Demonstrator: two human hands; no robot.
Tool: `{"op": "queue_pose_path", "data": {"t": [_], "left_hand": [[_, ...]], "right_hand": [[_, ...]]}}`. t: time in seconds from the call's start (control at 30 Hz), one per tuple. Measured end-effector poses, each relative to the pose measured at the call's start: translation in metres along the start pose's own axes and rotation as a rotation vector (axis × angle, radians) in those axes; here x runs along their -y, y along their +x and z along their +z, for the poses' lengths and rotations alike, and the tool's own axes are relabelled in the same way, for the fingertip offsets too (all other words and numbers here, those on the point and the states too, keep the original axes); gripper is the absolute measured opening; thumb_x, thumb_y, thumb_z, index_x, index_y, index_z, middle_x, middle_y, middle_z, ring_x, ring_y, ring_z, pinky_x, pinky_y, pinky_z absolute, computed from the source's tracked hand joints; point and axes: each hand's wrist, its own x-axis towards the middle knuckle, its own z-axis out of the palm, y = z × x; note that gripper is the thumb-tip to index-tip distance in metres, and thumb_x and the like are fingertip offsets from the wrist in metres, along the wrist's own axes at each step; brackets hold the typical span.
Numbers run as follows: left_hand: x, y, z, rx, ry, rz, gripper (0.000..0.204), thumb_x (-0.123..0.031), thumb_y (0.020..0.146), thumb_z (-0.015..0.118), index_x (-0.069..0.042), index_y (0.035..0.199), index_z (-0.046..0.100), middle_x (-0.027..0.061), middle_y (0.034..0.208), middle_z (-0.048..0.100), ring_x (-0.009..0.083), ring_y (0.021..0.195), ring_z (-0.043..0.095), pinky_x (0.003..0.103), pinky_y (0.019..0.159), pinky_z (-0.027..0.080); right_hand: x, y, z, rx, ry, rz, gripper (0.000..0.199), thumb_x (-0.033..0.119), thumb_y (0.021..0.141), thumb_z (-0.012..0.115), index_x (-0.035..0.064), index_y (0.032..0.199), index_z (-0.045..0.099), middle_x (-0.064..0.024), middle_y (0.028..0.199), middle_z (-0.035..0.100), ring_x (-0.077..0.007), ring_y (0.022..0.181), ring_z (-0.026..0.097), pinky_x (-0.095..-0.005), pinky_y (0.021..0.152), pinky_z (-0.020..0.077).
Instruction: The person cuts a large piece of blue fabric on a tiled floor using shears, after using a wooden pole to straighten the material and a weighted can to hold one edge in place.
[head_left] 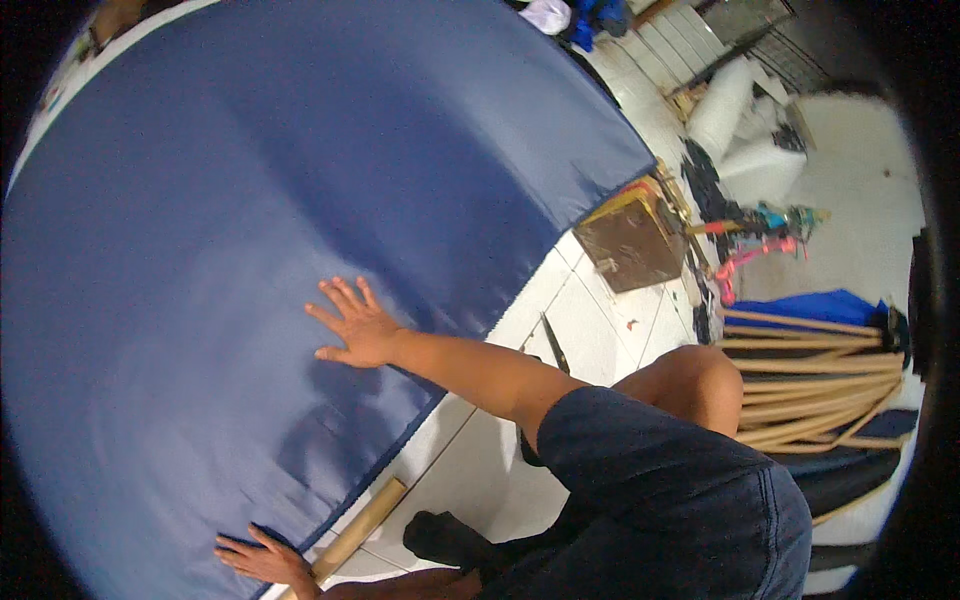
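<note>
A wide sheet of blue fabric (330,190) covers much of the white tiled floor, with a soft fold running across it. My right hand (355,328) lies palm down on the fabric, fingers spread. Further down, close to the fabric's near edge, my left hand (265,558) also presses flat with its fingers apart. Neither hand holds anything. Beside the left wrist, a tan tube (362,528) lies along the fabric edge. It is partly hidden by my left arm.
A dark, slim tool (555,343) lies on the tiles beyond my right arm. A brown box-like block (630,248) touches the fabric's corner. Several long wooden sticks (820,390) are stacked at the right. White plastic-like rolls (725,110) and clutter lie at the back right.
</note>
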Motion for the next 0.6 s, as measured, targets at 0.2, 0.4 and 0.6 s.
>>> {"op": "queue_pose_path", "data": {"t": [0.2,0.4,0.6], "left_hand": [[0.005,0.0,0.015,-0.155,0.177,0.077,0.074,-0.059,0.095,0.042,-0.012,0.152,0.032,0.0212,0.15,0.036,0.0389,0.132,0.04,0.054,0.107,0.034],[0.039,0.012,0.047,-0.001,0.188,0.035,0.072,-0.059,0.1,0.033,-0.013,0.155,0.025,0.0214,0.157,0.026,0.0382,0.143,0.029,0.053,0.114,0.024],[0.116,0.053,0.025,0.244,-0.776,0.385,0.06,-0.031,0.098,0.053,-0.005,0.149,0.035,0.022,0.15,0.038,0.037,0.14,0.033,0.048,0.116,0.023]], "right_hand": [[-0.002,0.004,-0.034,0.25,-0.095,-0.101,0.092,0.067,0.087,0.053,0.0169,0.156,0.02,-0.0238,0.16,0.01,-0.0427,0.147,0.01,-0.0592,0.114,0.0177],[-0.031,0.047,-0.096,0.498,-0.228,-0.356,0.073,0.055,0.087,0.061,0.0141,0.144,0.04,-0.0175,0.142,0.045,-0.038,0.126,0.05,-0.0526,0.094,0.046],[-0.042,0.018,-0.14,0.411,-0.304,-0.374,0.046,0.043,0.09,0.061,0.0104,0.123,0.059,-0.0175,0.114,0.065,-0.0369,0.109,0.062,-0.051,0.089,0.0502]]}}
